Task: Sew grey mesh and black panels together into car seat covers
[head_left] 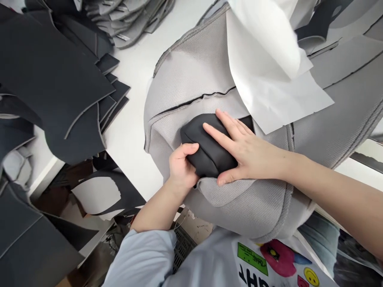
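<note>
A smooth black leather-like piece point(209, 147), bulging and creased, sits in the middle of a large grey woven-fabric cover point(185, 75) with stitched seams. My left hand point(184, 165) grips the left edge of the black piece, thumb on top and its other fingers hidden beneath. Across the piece's right side my right hand point(242, 149) lies with fingers spread, palm down, pressing on the surface. Its thumb rests by the lower edge, where the grey fabric folds. A white sheet point(269, 87) drapes over the cover just above my right hand.
Stacked dark grey cut panels point(60, 79) overhang the table at left. A pile of grey fabric pieces point(125, 18) lies at the back. The white tabletop point(131, 131) ends in an edge at lower left, with more cut pieces beyond it and a dark crate point(182, 245) below.
</note>
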A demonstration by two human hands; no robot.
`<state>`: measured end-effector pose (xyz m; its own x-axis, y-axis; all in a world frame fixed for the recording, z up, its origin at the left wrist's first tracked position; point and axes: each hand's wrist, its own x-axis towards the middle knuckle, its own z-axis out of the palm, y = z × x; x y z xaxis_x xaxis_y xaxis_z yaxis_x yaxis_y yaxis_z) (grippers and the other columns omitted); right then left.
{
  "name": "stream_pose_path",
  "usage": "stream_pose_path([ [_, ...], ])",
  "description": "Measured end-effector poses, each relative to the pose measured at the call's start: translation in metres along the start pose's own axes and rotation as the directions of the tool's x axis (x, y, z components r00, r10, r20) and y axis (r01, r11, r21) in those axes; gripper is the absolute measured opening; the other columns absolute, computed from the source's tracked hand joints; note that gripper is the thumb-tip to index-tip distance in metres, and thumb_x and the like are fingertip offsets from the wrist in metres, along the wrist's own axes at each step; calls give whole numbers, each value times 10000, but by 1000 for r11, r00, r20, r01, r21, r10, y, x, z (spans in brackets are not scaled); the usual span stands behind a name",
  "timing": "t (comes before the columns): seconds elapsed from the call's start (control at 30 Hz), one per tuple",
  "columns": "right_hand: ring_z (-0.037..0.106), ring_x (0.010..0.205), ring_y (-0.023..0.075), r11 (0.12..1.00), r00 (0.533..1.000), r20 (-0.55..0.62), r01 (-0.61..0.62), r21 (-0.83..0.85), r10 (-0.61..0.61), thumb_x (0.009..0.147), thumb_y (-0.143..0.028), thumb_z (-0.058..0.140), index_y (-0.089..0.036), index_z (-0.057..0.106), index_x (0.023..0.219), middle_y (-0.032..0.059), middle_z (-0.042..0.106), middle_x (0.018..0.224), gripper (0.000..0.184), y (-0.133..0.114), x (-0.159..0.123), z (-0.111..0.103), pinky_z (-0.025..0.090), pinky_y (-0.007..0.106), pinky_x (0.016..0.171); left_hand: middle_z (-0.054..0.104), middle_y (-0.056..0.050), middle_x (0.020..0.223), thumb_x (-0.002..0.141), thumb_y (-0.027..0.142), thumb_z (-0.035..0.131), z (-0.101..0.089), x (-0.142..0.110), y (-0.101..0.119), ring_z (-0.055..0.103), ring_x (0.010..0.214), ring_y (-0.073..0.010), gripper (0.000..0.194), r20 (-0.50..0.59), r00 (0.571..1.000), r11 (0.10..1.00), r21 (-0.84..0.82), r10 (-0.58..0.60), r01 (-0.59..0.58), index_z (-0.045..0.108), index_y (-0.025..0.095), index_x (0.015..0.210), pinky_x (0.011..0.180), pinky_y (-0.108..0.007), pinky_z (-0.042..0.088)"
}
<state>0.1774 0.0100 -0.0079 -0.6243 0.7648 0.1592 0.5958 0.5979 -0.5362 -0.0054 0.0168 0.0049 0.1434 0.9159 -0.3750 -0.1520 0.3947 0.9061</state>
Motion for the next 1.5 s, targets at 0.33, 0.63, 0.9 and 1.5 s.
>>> stream_pose_path([
  [0.33,254,1359,407,999,996,-86,-15,44,19,750,-797,470,-209,179,1507,213,190,1514,1001,18,1,3,325,592,1006,679,-63,1018,594,322,835,-17,-14,14,579,1084,-303,476,275,957,797,556,92,-237,647,163,1002,899,-358,493],
  [0.63,564,686,215,908,917,-112,-396,-139,383,779,-757,483,-176,596,773,72,607,691,592,-23,-14,-8,364,291,560,660,-31,842,671,379,774,-21,-8,8,590,831,-215,305,279,947,829,484,157,-280,666,159,852,748,-299,476],
  [0.9,495,518,122,902,900,174,-420,102,399,894,-603,461,-173,567,666,15,566,601,498,-21,17,1,269,257,502,559,10,671,743,459,722,-13,-6,3,527,667,-142,320,134,934,775,526,330,-350,600,167,695,624,-254,432],
  [1.5,300,483,65,541,926,-84,-141,829,369,811,-583,595,-191,394,553,-52,324,520,510,9,5,13,223,218,417,575,-47,1070,657,466,792,-28,-23,0,558,1034,-236,565,40,679,473,687,733,-552,531,246,1107,877,-359,468],
])
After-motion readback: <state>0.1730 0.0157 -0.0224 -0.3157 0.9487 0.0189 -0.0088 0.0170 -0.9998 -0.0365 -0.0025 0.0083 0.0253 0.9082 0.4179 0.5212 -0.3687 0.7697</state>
